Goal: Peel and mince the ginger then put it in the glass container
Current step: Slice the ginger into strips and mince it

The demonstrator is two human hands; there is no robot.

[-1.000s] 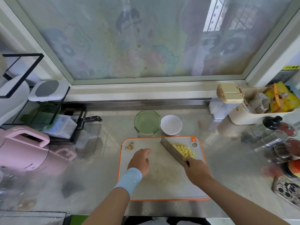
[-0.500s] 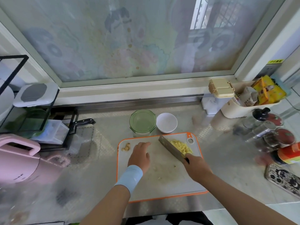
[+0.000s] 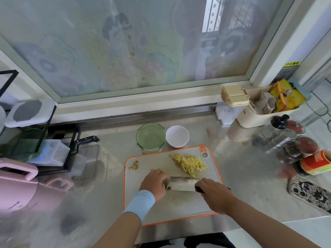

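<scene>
While gripping the knife (image 3: 181, 184) by its dark handle, right hand (image 3: 213, 193) closed tight at the right end of the blade, blade lying crosswise over the middle of the cutting board (image 3: 202, 204). Left hand (image 3: 154, 182) sitting at the blade's other end, fingers curled down against the board, touching or nearly touching the steel; can't tell if anything is pinched under them, too blurry. Pale blue wristband (image 3: 140, 203) on that left wrist. Sliced ginger (image 3: 188, 162) heaped in a yellow pile of thin strips on the far right part of the board, just past the blade, with one strip trailing down toward the knife edge. Small clump of peel scraps (image 3: 134, 165) parked in the far left corner of the board, well apart from the pile. Board itself grey with an orange rim, flat on the steel tabletop (image 3: 250, 179). Beyond the board's far edge, glass container (image 3: 150, 137) with a green lid on it, and just beside it on the right a white bowl (image 3: 177, 136). Off to the left, a pink appliance (image 3: 19, 188) and a black wire rack (image 3: 44, 140); on the right, a bunch of spice jars (image 3: 295, 142) and a cream bin (image 3: 258, 113) stuffed with packets.
</scene>
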